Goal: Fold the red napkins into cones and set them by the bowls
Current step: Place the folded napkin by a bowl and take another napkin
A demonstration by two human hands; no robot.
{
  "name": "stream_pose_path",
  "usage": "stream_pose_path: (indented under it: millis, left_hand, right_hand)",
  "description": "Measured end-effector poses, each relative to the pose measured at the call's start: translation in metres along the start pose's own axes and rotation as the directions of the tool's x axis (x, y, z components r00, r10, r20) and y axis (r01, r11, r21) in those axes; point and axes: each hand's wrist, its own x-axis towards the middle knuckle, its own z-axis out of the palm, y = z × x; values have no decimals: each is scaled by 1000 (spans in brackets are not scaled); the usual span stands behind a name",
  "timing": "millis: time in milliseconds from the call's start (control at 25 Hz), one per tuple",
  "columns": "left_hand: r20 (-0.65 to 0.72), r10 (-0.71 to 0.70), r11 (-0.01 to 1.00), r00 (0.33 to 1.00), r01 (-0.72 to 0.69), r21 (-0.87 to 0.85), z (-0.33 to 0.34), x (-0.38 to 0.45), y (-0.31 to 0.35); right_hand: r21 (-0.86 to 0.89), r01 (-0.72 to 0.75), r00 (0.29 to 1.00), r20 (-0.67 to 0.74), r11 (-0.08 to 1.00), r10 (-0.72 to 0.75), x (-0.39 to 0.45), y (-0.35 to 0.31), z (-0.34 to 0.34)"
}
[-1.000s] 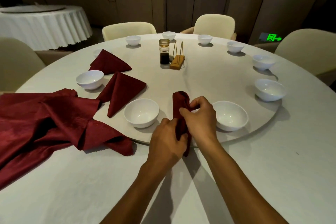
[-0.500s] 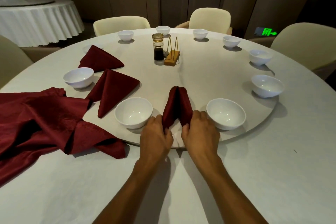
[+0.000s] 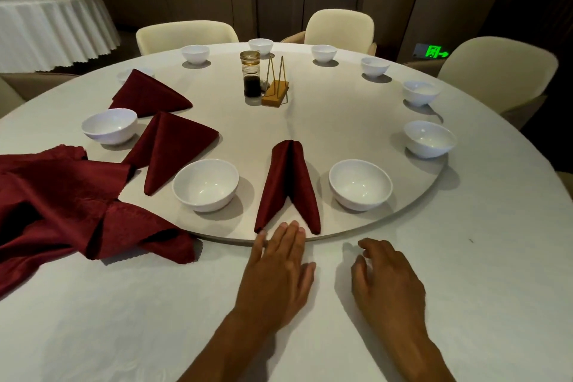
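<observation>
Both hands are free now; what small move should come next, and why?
Probably the left hand reaches to the heap of unfolded dark red cloth napkins: the third folded red napkin cone stands, while several white bowls, such as this one, lack a cone.

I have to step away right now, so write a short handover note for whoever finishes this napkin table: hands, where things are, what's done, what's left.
Hands: left hand open, fingers at the edge of the round white turntable; right hand open, over the white tablecloth. Neither holds anything.
Things: newest folded red cloth napkin stands between the two nearest white round bowls. Two more folded red napkins lie by the bowls to the left. Heap of unfolded red napkins at the left table edge.
Done: three napkins folded and placed.
Left: fold napkins from the heap for the bowls along the far and right side.
</observation>
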Motion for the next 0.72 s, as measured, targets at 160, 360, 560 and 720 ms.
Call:
stream_pose_path:
  millis: [160, 360, 560, 720]
  left_hand:
    - [-65, -3, 999, 998, 6, 45, -13, -13, -25]
    - [6, -40, 999, 999, 40, -5, -32, -39, -80]
    - [15, -209, 977, 978, 209, -34, -41, -48, -122]
    - [-338, -175, 981, 925, 136, -135, -61, -88, -166]
  right_hand:
    - [19, 6, 1000, -7, 1000, -6, 8, 25, -12]
    - [-57, 235, 956, 195, 970, -220, 22, 0, 10]
    - [-148, 356, 912, 271, 923, -308, 3, -38, 36]
    - [-169, 345, 922, 246, 923, -299, -7, -66, 49]
